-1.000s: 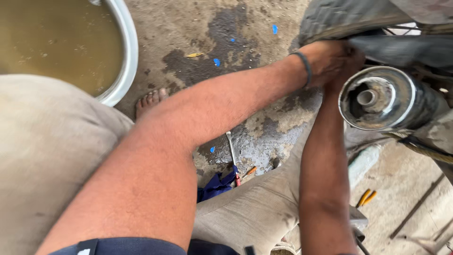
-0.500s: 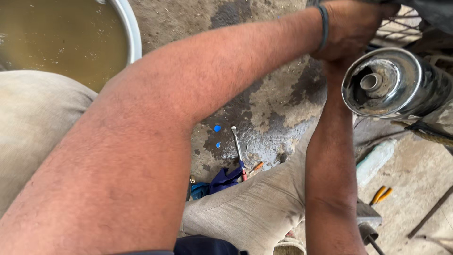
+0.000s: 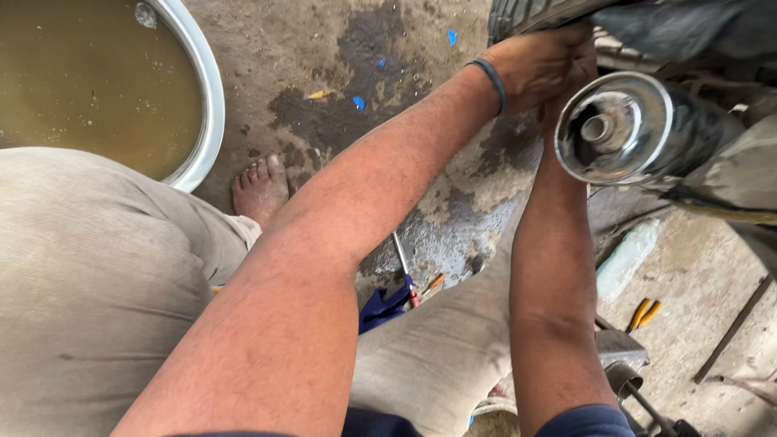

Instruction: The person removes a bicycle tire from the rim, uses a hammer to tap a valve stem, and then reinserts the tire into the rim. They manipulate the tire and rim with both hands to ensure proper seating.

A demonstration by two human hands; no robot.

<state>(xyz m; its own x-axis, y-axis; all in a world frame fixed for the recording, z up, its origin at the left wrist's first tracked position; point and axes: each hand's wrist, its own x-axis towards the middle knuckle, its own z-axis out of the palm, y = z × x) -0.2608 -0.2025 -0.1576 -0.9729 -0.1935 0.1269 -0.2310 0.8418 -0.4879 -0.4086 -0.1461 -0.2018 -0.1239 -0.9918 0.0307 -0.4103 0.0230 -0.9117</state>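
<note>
A person squats on a stained concrete floor (image 3: 453,194), knees spread wide in tan trousers (image 3: 97,291), which leaves room for both arms to reach forward between them. At upper left sits a large round metal basin (image 3: 212,97) of murky brown water, set within arm's reach of the work. At upper right a tyre (image 3: 526,12) and dark vehicle parts fill the corner, with a shiny chrome exhaust (image 3: 623,129) pointing its open end towards the camera. The left hand (image 3: 538,65), a dark band on its wrist, curls closed against the tyre's edge just above the exhaust, seemingly bracing or gripping there. The right hand (image 3: 558,101) reaches up behind the exhaust rim and is mostly hidden, so its grip cannot be told. A bare foot (image 3: 261,188) rests flat beside the basin. Small tools lie near: a screwdriver (image 3: 403,267) on a blue rag (image 3: 384,309) between the knees, and orange-handled pliers (image 3: 643,314) to the right.
</note>
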